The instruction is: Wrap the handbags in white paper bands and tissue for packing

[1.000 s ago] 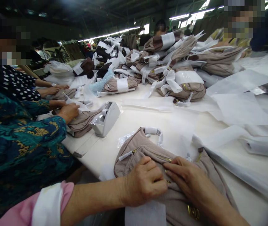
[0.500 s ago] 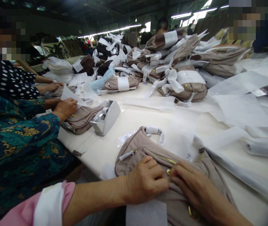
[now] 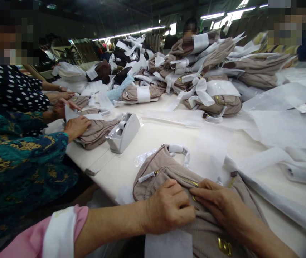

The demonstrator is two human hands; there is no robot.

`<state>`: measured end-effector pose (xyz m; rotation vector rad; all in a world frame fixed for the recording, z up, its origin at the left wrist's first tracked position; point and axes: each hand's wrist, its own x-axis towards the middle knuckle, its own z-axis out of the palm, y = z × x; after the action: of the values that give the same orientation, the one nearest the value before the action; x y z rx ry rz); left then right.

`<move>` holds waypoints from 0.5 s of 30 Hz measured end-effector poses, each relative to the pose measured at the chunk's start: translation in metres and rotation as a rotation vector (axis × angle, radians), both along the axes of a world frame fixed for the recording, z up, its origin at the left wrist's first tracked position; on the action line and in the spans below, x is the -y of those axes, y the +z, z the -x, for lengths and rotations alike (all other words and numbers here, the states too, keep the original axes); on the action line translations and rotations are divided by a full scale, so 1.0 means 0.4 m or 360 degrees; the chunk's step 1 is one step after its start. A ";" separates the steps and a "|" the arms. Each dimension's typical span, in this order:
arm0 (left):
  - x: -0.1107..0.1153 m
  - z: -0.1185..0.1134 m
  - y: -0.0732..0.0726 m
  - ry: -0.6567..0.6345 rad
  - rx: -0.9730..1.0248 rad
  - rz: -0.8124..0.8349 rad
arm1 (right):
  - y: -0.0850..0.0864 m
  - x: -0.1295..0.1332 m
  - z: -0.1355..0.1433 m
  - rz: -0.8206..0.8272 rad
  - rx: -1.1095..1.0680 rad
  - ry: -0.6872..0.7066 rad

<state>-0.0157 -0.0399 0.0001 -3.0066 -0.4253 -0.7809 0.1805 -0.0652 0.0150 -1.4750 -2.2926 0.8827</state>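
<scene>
A taupe ribbed-fabric handbag (image 3: 166, 163) lies flat on the table in front of me, its strap end wrapped in white. My left hand (image 3: 170, 208) is curled into a fist on the bag's front, gripping the fabric; its fingertips are hidden. Opposite, my right hand (image 3: 219, 204) pinches the fabric just below the gold zipper (image 3: 186, 179), beside a small gold fitting (image 3: 194, 197). A gold clasp (image 3: 224, 246) shows lower on the bag. Under my left wrist, a white paper sheet (image 3: 169, 245) hangs over the near edge.
A grey tape dispenser (image 3: 123, 133) stands left of the bag. Two people work along the left side, one with hands on another taupe bag (image 3: 99, 130). Wrapped bags (image 3: 212, 96) are piled at the back. White sheets (image 3: 284, 127) and a wrapped roll (image 3: 303, 172) lie right.
My right hand has shifted slightly up toward the zipper, and more of the gold clasp shows. The neighbour's hands have moved the white sheet lower onto their bag. My left hand is nearly still.
</scene>
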 end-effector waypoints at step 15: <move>-0.002 -0.001 -0.004 -0.0009 0.0023 -0.0005 | -0.028 0.025 0.001 -0.0346 0.0303 0.0224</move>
<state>-0.0153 -0.0390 -0.0016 -3.0025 -0.4155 -0.8036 0.1802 -0.0752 0.0037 -1.3693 -2.5624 0.5245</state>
